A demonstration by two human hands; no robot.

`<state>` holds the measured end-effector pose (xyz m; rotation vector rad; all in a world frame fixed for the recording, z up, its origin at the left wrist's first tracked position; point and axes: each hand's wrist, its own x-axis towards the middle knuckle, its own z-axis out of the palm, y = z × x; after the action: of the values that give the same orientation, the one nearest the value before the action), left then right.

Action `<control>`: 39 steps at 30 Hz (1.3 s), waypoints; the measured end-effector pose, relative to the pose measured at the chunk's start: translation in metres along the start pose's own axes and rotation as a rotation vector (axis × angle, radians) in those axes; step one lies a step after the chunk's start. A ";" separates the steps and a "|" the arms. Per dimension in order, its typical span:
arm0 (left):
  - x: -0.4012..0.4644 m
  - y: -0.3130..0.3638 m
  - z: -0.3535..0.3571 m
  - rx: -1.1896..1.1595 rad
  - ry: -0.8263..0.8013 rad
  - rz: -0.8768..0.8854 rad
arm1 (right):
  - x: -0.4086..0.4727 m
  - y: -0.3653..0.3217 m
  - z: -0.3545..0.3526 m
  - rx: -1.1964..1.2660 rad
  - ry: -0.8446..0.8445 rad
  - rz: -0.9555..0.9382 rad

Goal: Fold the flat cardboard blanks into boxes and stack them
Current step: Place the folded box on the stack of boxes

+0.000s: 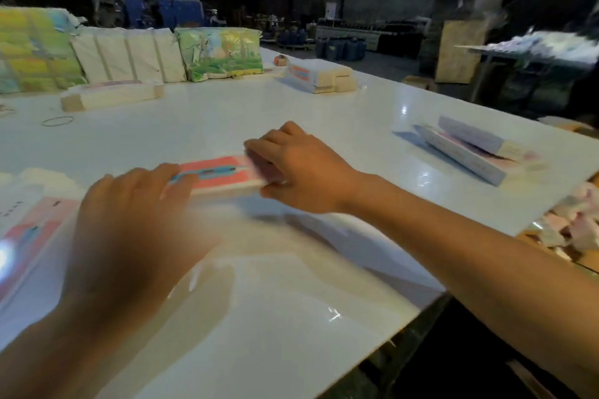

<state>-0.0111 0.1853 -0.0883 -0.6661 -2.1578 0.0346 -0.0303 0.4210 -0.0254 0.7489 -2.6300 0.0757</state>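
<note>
Two folded lavender-and-pink cardboard boxes (476,152) lie stacked at the far right of the glossy white table (291,285); blanks remain. Mid-table, a pink-and-blue carton (223,176) lies flat, right hand (301,168) gripping its end, blurred left hand (136,220) resting outstretched on it.

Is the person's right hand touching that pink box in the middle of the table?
Touching. The head view shows the right hand curled over the right end of the pink box, thumb against its near edge.
</note>
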 end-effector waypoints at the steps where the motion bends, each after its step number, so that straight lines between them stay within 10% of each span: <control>1: -0.002 0.001 0.005 -0.056 -0.027 -0.009 | -0.003 0.023 -0.010 0.005 0.030 0.093; 8: -0.020 0.000 0.035 -0.421 -0.304 -0.206 | -0.094 0.216 -0.070 -0.101 0.400 1.049; 16: -0.008 0.004 0.022 -0.403 -0.342 -0.215 | -0.169 0.265 -0.050 -0.080 0.196 1.513; 23: 0.007 0.018 -0.005 -0.398 -0.479 -0.281 | -0.054 0.177 -0.063 -0.061 0.504 0.752; 29: 0.003 0.017 -0.002 -0.358 -0.475 -0.301 | 0.016 0.016 0.010 0.336 0.180 0.245; 39: -0.001 0.010 0.002 -0.373 -0.446 -0.268 | 0.014 -0.035 0.077 0.293 0.007 0.050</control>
<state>-0.0082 0.1936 -0.0927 -0.6104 -2.7035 -0.4069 -0.0517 0.3720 -0.0925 0.7735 -2.6620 0.4861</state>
